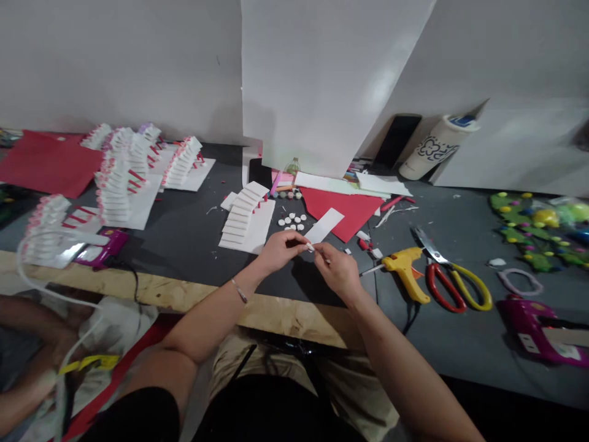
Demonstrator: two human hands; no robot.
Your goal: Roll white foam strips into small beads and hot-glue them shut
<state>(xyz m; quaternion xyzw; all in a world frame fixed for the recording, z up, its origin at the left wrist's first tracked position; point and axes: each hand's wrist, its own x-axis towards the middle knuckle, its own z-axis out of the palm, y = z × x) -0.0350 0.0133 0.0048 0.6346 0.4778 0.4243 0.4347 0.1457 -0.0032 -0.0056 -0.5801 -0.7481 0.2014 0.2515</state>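
Note:
My left hand (pixel 284 250) and my right hand (pixel 337 267) meet at the near side of the dark table. Fingers of both are closed in a pinch on a small white piece (pixel 310 247), too small to name exactly. A white rectangular strip (pixel 326 224) lies just beyond them, partly over a red sheet (pixel 352 209). Several small white discs (pixel 294 219) are grouped beyond my left hand. To its left stands a stepped white model (pixel 243 212) on a white base (pixel 262 227), with small red posts beside the steps.
A yellow glue gun (pixel 407 270) and scissors with red and yellow handles (pixel 444 285) lie right of my right hand. Finished-looking stepped models (pixel 117 178) stand at left. Purple devices (pixel 536 331) sit at both sides. A white tumbler (pixel 430 150) leans behind. Another person's arm (pixel 32 350) shows lower left.

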